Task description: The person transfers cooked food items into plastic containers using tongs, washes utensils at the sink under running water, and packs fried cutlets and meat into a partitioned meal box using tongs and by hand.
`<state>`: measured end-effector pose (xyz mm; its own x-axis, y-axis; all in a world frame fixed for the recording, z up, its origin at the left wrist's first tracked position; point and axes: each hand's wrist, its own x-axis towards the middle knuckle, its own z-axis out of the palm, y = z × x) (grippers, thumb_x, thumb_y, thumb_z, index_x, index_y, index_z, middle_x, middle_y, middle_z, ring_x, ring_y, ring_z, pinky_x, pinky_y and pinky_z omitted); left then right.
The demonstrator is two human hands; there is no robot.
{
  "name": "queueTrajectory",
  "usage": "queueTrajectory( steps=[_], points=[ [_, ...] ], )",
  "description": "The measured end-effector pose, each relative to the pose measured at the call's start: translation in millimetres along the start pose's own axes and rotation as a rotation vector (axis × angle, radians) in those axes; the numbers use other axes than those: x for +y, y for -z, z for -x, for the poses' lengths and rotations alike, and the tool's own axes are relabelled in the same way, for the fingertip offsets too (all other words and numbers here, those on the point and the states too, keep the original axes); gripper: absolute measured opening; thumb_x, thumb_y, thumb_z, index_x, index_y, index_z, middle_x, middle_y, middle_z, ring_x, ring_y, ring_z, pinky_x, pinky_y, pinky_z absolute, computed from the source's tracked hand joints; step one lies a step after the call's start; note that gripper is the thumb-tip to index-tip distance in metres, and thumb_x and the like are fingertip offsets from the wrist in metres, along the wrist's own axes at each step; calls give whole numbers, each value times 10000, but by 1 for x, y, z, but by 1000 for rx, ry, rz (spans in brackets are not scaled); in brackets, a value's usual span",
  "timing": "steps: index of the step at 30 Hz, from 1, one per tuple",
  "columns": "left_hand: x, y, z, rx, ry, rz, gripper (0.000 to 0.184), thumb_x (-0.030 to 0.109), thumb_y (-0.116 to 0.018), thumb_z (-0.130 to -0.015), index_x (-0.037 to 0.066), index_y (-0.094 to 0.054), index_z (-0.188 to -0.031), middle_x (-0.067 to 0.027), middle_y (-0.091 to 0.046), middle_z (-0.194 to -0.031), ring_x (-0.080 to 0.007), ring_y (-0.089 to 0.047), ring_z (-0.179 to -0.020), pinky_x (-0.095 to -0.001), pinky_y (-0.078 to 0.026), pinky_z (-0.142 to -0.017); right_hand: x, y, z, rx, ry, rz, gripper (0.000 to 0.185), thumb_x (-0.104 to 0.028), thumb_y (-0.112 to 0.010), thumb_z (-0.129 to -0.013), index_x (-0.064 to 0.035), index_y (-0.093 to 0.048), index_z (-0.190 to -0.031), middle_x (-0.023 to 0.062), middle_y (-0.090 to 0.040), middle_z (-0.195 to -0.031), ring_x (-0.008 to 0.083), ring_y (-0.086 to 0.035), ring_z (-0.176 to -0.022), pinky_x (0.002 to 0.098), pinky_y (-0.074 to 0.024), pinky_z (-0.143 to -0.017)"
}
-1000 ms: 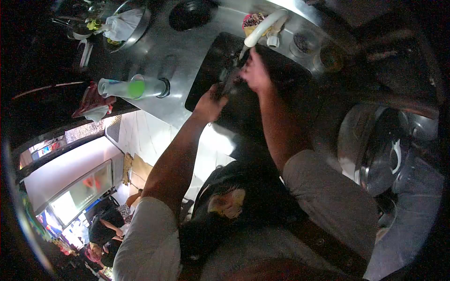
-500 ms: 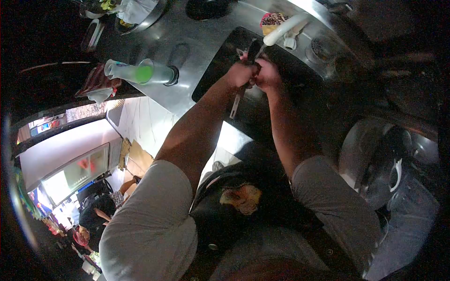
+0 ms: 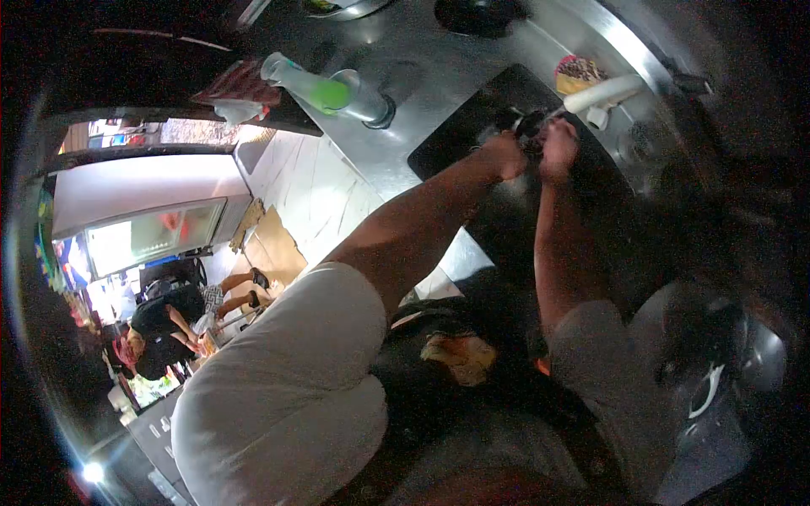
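Both of my hands are over the dark sink basin (image 3: 447, 139), close together below the white faucet spout (image 3: 601, 93). My left hand (image 3: 504, 155) is closed on a dark utensil (image 3: 530, 126), whose shape is hard to make out. My right hand (image 3: 558, 145) is right beside it under the spout, fingers curled, and what it may hold is too dark to tell. A yellow and pink sponge-like item (image 3: 579, 74) lies behind the spout.
On the steel counter (image 3: 413, 76) at the left lie clear cups with green content (image 3: 331, 94). A red and white bag (image 3: 240, 94) is at its edge. A large metal pot (image 3: 675, 329) stands at the right. Another person (image 3: 164, 325) is at the far lower left.
The view has turned, so the sink now appears farther right. The utensil's pale handle, seen below my hands half a second ago, no longer shows. My hands have moved slightly apart.
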<state>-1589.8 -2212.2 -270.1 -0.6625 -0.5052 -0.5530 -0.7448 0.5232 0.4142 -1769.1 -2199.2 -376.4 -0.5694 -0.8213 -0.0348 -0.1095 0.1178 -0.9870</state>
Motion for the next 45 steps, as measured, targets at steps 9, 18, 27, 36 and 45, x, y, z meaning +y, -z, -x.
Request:
queueTrajectory(
  steps=[9, 18, 27, 36, 45],
  points=[
    [18, 2, 15, 165, 68, -86, 566, 252, -490, -1035, -20, -428, -1528, -351, -528, -1419, -484, -633, -1257, -527, -535, -1063, -88, 9, 32, -492, -807, -698, 248, -300, -697, -1032, -68, -696, -1119, 77, -753, -1011, 248, -717, -883, 427, -565, -773],
    [20, -12, 18, 219, 199, 174, 531, 258, -462, -1049, -27, -444, -1497, -351, -633, -1301, -470, -653, -1216, -526, -512, -1066, -92, 0, 3, -46, -270, -470, 166, -120, -757, -956, -87, -642, -1071, 2, -631, -858, 165, -601, -762, 320, -488, -702],
    [-4, 0, -41, 212, -60, 410, 386, 331, -684, -952, -53, -699, -991, -214, -739, -914, -320, -759, -764, -450, -602, -657, -101, -4, 32, -216, -302, -436, 273, -323, -531, -1117, -82, -650, -1159, 45, -667, -952, 169, -644, -840, 344, -505, -743],
    [61, 57, -15, 136, 422, 1266, 338, 289, -739, -923, 0, -633, -783, -105, -594, -696, -214, -551, -530, -388, -424, -477, -42, 67, -27, 317, -189, 307, 388, -386, -662, -1016, -64, -621, -1228, 91, -668, -983, 219, -720, -885, 380, -551, -694],
    [49, 43, 34, 296, 183, 1180, 267, 238, -653, -1027, -28, -645, -1008, -111, -650, -752, -209, -633, -535, -348, -529, -483, -66, 88, -42, -16, -674, -843, 578, -633, -461, -1079, -81, -589, -1194, 125, -711, -1044, 198, -560, -701, 347, -527, -669]
  ],
)
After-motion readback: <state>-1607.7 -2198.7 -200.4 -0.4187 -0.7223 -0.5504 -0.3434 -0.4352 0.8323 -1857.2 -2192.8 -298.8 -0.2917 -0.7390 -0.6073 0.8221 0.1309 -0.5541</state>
